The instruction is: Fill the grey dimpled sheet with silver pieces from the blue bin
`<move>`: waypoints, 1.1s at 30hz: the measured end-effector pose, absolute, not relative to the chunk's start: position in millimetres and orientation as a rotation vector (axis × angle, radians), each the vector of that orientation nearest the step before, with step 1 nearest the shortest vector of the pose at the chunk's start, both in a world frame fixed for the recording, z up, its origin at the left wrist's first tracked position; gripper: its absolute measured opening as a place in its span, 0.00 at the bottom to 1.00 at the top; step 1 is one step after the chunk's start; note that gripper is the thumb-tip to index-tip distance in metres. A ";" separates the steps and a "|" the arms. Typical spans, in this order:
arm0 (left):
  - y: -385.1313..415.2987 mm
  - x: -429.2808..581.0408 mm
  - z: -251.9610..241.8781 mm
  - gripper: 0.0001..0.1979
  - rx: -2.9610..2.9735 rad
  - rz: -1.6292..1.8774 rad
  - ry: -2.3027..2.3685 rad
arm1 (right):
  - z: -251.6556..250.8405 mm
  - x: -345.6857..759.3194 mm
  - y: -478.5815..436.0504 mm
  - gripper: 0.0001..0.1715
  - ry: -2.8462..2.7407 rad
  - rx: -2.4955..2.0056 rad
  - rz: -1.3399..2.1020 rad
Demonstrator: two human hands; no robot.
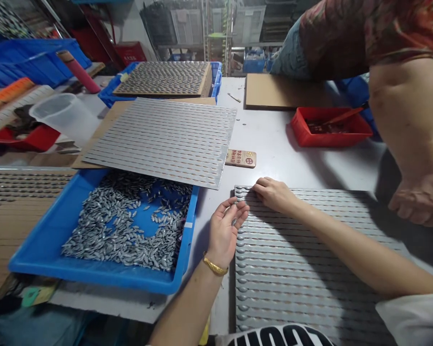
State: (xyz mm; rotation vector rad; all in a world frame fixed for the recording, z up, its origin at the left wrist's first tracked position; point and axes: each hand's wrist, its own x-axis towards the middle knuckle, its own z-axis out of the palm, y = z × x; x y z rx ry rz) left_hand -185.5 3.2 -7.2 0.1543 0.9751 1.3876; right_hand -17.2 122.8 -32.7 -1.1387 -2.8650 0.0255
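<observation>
A grey ridged board (pixel 310 259) lies before me, its rows of grooves running left to right. Small grey spindle-shaped pieces (pixel 241 281) sit in a column along its left edge. At the board's upper left edge, my left hand (pixel 225 230) is curled palm up, with at least one such piece between its fingers. My right hand (pixel 274 194) presses its fingertips together on the board's top row; what they pinch is hidden. To the left, a blue tray (pixel 94 276) holds a heap of the same loose pieces.
A second ridged board (pixel 162 139) overlaps the tray's far edge. Behind it, a piece-covered board (pixel 166 79) rests on a blue crate. A red bin (pixel 332 137) and a cardboard sheet (pixel 274 91) stand at the back. Another person's forearm (pixel 407 115) is close on the right.
</observation>
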 end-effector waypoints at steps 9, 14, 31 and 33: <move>1.4 -186.8 -8.8 0.11 0.150 1.378 0.993 | -34.9 -14.0 126.0 0.13 -2.829 -1.094 0.098; 3.2 -184.6 -9.3 0.12 0.193 1.366 0.997 | -36.8 -2.4 135.2 0.12 -2.525 -1.070 0.467; 4.6 -180.4 -9.5 0.12 0.223 1.353 1.018 | -43.5 -6.3 130.6 0.14 -2.597 -1.029 0.302; 5.2 -179.7 -10.0 0.11 0.244 1.349 1.027 | -38.1 -5.8 124.8 0.14 -2.512 -1.040 0.381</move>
